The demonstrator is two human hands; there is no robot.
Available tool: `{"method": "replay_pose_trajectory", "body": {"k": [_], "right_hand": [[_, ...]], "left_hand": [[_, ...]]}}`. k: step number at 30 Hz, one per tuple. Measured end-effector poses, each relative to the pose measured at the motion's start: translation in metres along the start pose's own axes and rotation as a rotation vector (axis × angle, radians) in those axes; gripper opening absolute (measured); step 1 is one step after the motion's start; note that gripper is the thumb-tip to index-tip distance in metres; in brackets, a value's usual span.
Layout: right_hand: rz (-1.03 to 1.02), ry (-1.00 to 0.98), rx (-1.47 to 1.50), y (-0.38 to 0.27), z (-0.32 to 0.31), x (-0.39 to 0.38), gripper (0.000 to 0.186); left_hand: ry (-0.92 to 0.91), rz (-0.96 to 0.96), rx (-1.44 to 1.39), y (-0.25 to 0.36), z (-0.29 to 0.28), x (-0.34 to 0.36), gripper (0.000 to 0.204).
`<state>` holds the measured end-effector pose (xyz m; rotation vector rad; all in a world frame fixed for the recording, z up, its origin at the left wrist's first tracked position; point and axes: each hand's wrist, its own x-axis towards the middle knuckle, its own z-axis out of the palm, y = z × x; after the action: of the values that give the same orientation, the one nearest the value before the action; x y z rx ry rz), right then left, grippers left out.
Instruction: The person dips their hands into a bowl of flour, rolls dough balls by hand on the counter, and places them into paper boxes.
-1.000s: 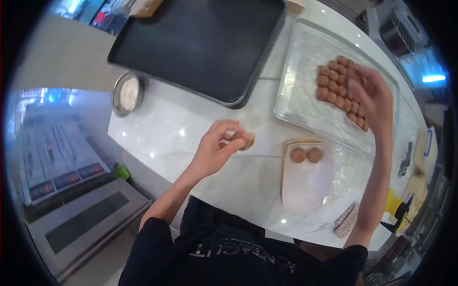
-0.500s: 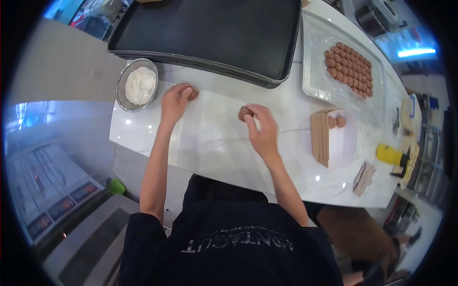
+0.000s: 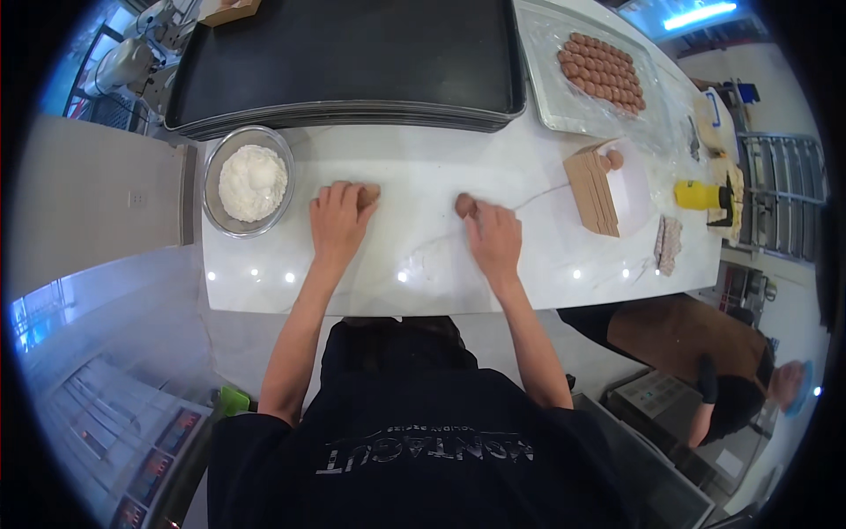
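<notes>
Over the white marble counter, my left hand (image 3: 338, 222) curls round a brown dough piece (image 3: 368, 194), partly hidden by the fingers. My right hand (image 3: 496, 236) pinches a brown dough ball (image 3: 464, 204) between thumb and fingertips, close to the counter top. Left of my left hand stands a metal bowl (image 3: 211, 198) heaped with white flour (image 3: 252, 182). To the right of my right hand are stacked brown paper trays (image 3: 592, 191), with dough balls (image 3: 613, 160) in the white-lined top one.
Stacked dark baking trays (image 3: 352, 66) fill the counter's far side. A plastic-lined metal tray (image 3: 551, 106) carries rows of brown balls (image 3: 604, 72) at far right. A yellow bottle (image 3: 696, 195) and a crumpled cloth (image 3: 668, 245) lie rightward. Another person (image 3: 687, 344) bends at lower right.
The view has shifted and levelled. My left hand has turned, its fingers now curled over its dough piece. My right hand still holds its ball, now lower against the counter.
</notes>
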<state>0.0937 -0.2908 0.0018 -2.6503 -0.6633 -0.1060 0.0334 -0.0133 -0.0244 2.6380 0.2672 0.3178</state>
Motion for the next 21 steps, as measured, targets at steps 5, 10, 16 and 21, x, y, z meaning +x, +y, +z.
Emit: {"method": "replay_pose_trajectory", "body": {"k": [5, 10, 16, 21], "right_hand": [[0.021, 0.063, 0.153, -0.003, 0.0, 0.026, 0.042], [0.068, -0.096, 0.18, -0.028, 0.004, 0.007, 0.031], [0.229, 0.162, 0.474, -0.021, -0.002, -0.01, 0.026], [0.456, 0.162, 0.711, -0.025, -0.001, -0.015, 0.025]], "left_hand": [[0.073, 0.095, 0.134, -0.008, -0.005, 0.021, 0.049], [-0.039, 0.152, -0.058, -0.002, -0.015, 0.005, 0.041], [-0.088, -0.019, -0.43, 0.007, -0.035, -0.021, 0.038], [-0.097, -0.218, -0.651, 0.004, -0.042, -0.026, 0.031]]}}
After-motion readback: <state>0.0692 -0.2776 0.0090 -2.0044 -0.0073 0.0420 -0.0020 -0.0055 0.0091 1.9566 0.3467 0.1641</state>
